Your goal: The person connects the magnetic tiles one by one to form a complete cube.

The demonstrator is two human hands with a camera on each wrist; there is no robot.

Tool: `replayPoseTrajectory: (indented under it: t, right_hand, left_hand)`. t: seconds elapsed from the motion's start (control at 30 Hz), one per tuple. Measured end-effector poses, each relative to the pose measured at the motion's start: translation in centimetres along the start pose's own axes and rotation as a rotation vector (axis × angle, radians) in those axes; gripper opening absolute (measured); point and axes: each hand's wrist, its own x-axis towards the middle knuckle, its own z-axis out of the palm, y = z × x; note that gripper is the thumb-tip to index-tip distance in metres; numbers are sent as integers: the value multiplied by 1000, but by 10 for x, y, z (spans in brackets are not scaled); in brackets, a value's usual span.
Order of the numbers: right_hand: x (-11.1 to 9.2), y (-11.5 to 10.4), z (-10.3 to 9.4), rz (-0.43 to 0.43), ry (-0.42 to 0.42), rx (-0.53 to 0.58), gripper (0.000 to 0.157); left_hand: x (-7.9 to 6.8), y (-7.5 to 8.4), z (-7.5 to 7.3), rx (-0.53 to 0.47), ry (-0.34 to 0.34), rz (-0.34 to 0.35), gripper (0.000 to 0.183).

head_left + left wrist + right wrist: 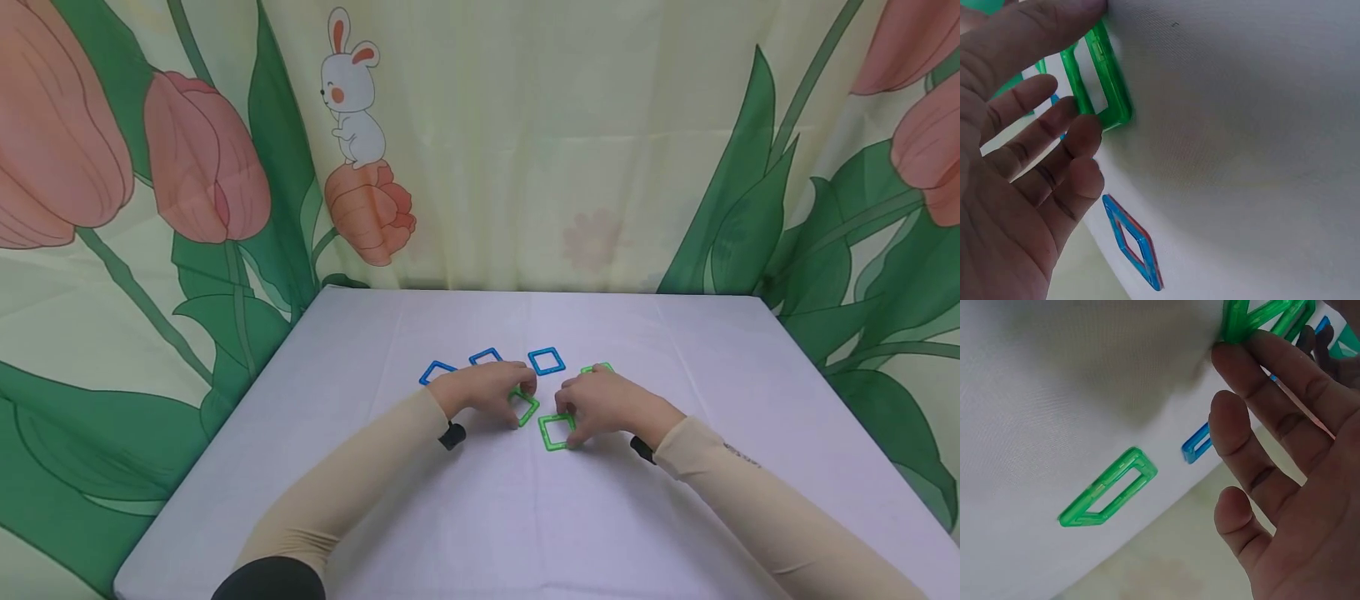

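Head view: a green translucent plastic square frame (529, 415) is pinched by the left hand (489, 389), a second such frame (543, 434) by the right hand (611, 403), outward, presumably leaving facing sides free, between the surface's (480, 525) left and right edges.

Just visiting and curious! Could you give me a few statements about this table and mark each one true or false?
1. The left hand holds a green square plastic frame. True.
2. The right hand holds a blue frame. False: it holds a second green square plastic frame.
3. A third green square plastic frame lies on the white tablecloth. True.
4. The patterned fabric curtain shows a brown bear. False: it shows a white cartoon rabbit.
5. A blue square plastic frame lies on the tablecloth. True.
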Motion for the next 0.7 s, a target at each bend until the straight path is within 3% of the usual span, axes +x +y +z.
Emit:
replayPoseTrajectory:
  t: [0.27, 0.47, 0.7]
  right_hand:
    - [0, -5, -2, -22, 8, -47, 38]
    - [-1, -8, -2, 2, -7, -23, 38]
    - [-4, -7, 1, -28, 30, -60, 38]
  left_hand:
    - [2, -1, -1, -19, -15, -45, 57]
    - [2, -4, 0, -12, -15, -49, 53]
    - [-5, -13, -3, -102, 62, -40, 49]
